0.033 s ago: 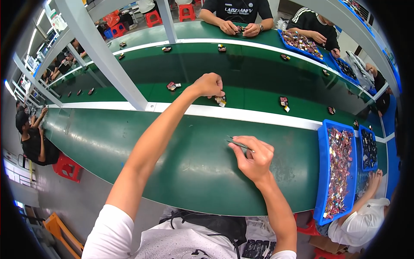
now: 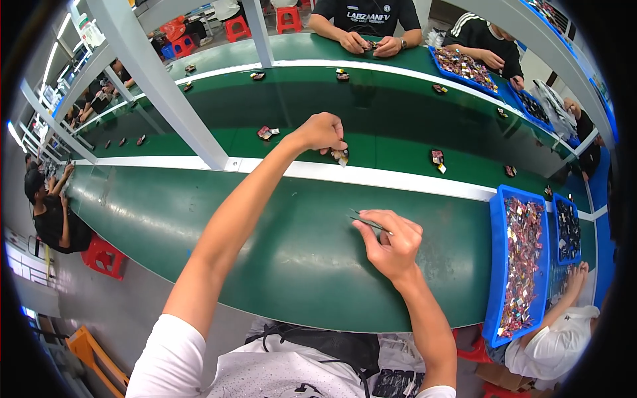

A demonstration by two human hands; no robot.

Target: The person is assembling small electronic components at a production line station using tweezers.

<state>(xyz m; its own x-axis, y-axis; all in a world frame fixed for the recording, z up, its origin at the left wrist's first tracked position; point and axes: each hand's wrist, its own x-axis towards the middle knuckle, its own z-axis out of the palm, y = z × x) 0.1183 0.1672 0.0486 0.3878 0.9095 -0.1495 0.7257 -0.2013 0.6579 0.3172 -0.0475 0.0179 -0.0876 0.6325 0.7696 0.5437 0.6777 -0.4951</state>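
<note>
My left hand (image 2: 322, 132) reaches out over the green belt, its fingers bent down and pinched. At the fingertips is a small dark electronic part (image 2: 340, 155) with a whitish-yellow tab, near the white rail; my fingers partly hide it. Closer to me, my right hand (image 2: 394, 244) is closed around a pair of tweezers (image 2: 373, 224). The tweezers' thin tips point left above the green tabletop (image 2: 298, 245), touching nothing.
A white rail (image 2: 398, 176) divides tabletop from belt (image 2: 385, 136). Several similar parts, including a red-black one (image 2: 267, 133), lie along the belt. Blue trays (image 2: 494, 265) of small parts stand at right. A grey post (image 2: 159, 86) rises at left. Co-workers sit opposite and at both sides.
</note>
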